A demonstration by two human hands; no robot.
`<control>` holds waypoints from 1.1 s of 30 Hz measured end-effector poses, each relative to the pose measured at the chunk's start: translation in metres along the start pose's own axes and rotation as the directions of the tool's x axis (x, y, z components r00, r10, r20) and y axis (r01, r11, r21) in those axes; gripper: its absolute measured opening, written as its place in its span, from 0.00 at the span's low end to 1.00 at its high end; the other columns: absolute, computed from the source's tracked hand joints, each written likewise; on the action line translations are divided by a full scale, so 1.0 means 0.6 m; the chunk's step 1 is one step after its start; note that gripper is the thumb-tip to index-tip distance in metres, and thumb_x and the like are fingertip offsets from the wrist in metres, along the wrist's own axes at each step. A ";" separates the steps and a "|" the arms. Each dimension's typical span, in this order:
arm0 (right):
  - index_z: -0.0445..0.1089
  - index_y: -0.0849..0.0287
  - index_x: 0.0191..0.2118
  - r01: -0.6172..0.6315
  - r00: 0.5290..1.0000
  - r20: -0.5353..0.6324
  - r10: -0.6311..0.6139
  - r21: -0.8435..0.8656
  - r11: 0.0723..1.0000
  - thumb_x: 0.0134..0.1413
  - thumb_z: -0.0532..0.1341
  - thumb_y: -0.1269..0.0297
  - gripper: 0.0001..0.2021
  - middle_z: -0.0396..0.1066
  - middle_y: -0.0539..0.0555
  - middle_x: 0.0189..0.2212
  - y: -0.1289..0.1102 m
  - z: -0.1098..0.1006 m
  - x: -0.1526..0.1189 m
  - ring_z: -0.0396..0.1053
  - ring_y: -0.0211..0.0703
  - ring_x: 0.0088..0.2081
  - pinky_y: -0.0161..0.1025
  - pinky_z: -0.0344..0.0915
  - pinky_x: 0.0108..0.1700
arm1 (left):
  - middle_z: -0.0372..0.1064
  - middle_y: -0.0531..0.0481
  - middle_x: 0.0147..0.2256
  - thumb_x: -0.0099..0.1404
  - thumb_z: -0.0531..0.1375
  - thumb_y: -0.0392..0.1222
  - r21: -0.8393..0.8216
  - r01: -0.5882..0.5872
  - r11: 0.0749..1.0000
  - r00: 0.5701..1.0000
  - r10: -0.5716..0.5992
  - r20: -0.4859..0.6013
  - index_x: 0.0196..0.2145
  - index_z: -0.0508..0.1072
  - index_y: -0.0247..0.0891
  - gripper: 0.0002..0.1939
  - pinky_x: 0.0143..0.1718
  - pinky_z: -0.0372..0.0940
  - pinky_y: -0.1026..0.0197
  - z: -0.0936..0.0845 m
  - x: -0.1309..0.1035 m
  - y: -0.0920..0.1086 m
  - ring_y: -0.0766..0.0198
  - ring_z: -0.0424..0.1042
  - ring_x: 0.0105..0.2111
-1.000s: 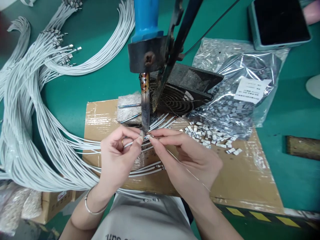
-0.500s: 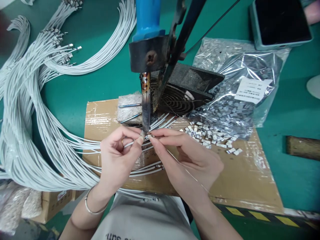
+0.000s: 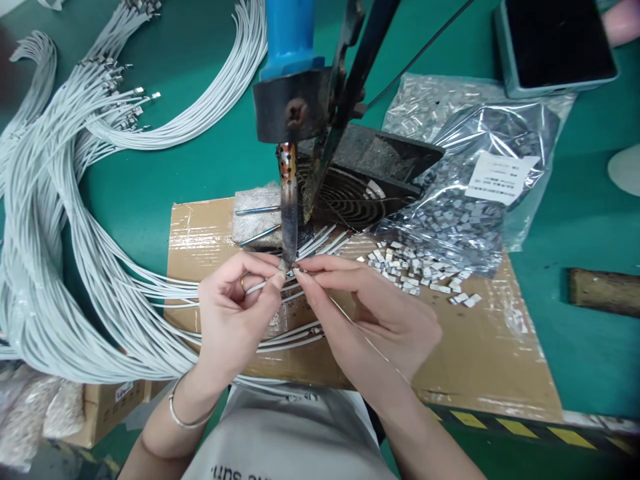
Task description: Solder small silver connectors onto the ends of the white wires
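My left hand [image 3: 237, 317] pinches a white wire [image 3: 256, 288] between thumb and index finger, right below the soldering iron's tip [image 3: 289, 233]. My right hand [image 3: 373, 320] is closed in a pinch from the other side, with a thin strand of solder wire [image 3: 371, 344] running from its fingertips down across the palm. A small metal terminal [image 3: 292, 272] sits between the two sets of fingertips, close under the iron; fingers partly cover it, so I cannot tell which hand bears it. The blue-handled iron [image 3: 289, 40] points downward, clamped in a black holder [image 3: 293, 107].
White wire bundles [image 3: 40, 267] fill the left side. A black fan [image 3: 360, 193] stands behind the iron. Loose metal terminals [image 3: 415, 267] lie right on the cardboard [image 3: 480, 353], below a plastic bag of parts [image 3: 475, 220]. A phone-like device [image 3: 555, 47] sits at back right.
The whole view has shifted slightly, so things appear a little further left. Both hands keep the same pinch under the iron's tip.
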State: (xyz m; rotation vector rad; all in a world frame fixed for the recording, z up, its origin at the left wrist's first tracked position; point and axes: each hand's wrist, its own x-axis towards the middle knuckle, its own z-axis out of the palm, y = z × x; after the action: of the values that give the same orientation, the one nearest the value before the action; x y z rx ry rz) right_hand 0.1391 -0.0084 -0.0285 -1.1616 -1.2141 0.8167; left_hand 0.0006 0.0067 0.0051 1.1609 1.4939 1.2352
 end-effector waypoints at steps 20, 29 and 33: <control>0.78 0.53 0.40 -0.035 0.997 -0.072 0.030 -0.069 0.997 0.67 0.70 0.73 0.06 0.83 0.50 0.40 0.009 -0.002 -0.004 0.82 0.43 0.42 0.43 0.77 0.47 | 0.80 0.51 0.32 0.58 0.69 0.27 0.015 -0.005 1.000 1.000 0.005 0.000 0.26 0.81 0.36 0.07 0.19 0.56 0.73 0.003 -0.002 -0.003 0.76 0.64 0.21; 0.77 0.51 0.49 -0.159 0.987 -0.023 0.158 -0.010 0.987 0.77 0.58 0.64 0.09 0.79 0.50 0.38 0.006 -0.039 -0.008 0.76 0.42 0.37 0.39 0.71 0.39 | 0.80 0.50 0.32 0.58 0.68 0.26 0.083 -0.068 0.994 0.997 0.071 -0.032 0.28 0.80 0.36 0.07 0.19 0.56 0.72 0.006 -0.015 -0.009 0.76 0.62 0.21; 0.68 0.54 0.36 -0.120 0.987 0.095 0.132 -0.121 0.985 0.74 0.59 0.70 0.10 0.68 0.47 0.30 0.005 -0.040 -0.006 0.67 0.38 0.30 0.37 0.65 0.34 | 0.80 0.50 0.33 0.59 0.68 0.26 0.086 -0.076 0.993 0.996 0.079 -0.028 0.28 0.80 0.36 0.07 0.20 0.59 0.72 0.008 -0.016 -0.009 0.76 0.63 0.20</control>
State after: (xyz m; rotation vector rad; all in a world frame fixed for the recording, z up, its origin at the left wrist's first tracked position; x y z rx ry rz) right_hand 0.1622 -0.0165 -0.0311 -1.3147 -1.2963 0.9211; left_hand 0.0062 -0.0022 -0.0002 1.2712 1.5507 1.2576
